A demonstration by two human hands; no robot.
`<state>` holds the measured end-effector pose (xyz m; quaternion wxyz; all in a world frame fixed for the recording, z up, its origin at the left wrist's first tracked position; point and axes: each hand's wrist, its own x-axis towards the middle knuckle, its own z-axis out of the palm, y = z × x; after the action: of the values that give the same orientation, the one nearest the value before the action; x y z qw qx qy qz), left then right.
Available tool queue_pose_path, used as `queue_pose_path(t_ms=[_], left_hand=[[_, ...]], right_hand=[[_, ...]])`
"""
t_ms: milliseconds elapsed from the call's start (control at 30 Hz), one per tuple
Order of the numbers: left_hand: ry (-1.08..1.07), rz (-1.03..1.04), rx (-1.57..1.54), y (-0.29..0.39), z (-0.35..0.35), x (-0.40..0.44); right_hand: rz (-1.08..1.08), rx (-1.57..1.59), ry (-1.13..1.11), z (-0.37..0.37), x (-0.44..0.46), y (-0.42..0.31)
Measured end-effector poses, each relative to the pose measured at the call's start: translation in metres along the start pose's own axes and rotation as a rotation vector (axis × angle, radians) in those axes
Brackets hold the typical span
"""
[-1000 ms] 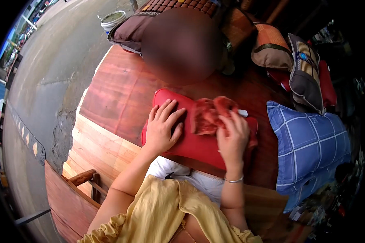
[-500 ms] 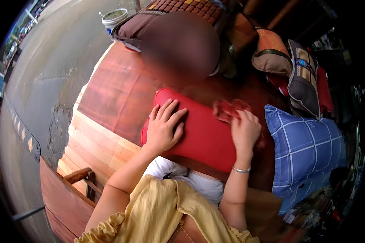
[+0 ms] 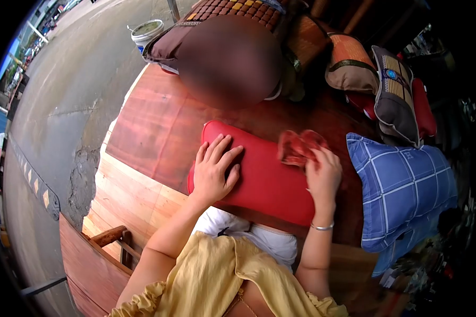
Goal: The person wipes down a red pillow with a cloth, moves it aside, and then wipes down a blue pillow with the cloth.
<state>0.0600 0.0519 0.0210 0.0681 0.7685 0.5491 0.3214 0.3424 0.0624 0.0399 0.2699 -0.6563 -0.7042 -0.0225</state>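
A smooth red pillow lies lengthwise across the near side of the dark wooden table, close to my body. Flat on its left end rests my left hand, fingers spread and holding nothing. My right hand, with a silver bangle at the wrist, is closed around a crumpled red patterned cloth. The cloth hangs from my fingers at the pillow's far right corner. Whether it touches the pillow there I cannot tell.
To the right lies a blue checked pillow. Behind it are a grey pillow with a woven panel and an orange-brown cushion. A beaded seat cover is at the back. A white bucket stands on the pavement, and a wooden chair at left.
My right hand and the cloth have shifted slightly, and the cloth now looks more spread out. My left hand stays on the pillow. The whole view has moved a little.
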Motion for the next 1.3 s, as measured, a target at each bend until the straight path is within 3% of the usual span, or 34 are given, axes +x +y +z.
queue_pose_path(t_ms=[167,333,467,600,667,867,1000,1167,1300], left_hand=[[0.006,0.011,0.008,0.001,0.0,0.002],[-0.007,0.022,0.009,-0.001,0.001,0.001],[-0.023,0.015,0.017,-0.003,0.002,0.001],[0.014,0.015,-0.023,-0.01,0.004,-0.004],[-0.001,0.046,0.009,-0.01,0.004,-0.005],[-0.018,0.005,0.009,0.001,-0.001,0.002],[-0.01,0.008,-0.005,0.001,-0.002,0.001],[-0.01,0.014,0.007,0.0,-0.001,-0.002],[-0.02,0.007,-0.009,-0.006,0.0,-0.002]], right_hand=[[0.315,0.114,0.017,-0.006,-0.036,0.074],[0.071,-0.234,0.062,-0.013,-0.018,0.008],[-0.228,-0.121,0.026,0.013,-0.001,-0.071],[-0.308,0.007,0.063,0.024,-0.003,-0.108],[-0.218,0.121,-0.012,0.017,-0.006,-0.09],[0.058,-0.067,0.016,-0.012,-0.02,0.006],[0.286,0.123,0.023,-0.018,-0.037,0.041],[0.067,-0.159,0.03,-0.022,-0.04,-0.018],[-0.234,-0.034,-0.017,-0.006,-0.047,-0.096]])
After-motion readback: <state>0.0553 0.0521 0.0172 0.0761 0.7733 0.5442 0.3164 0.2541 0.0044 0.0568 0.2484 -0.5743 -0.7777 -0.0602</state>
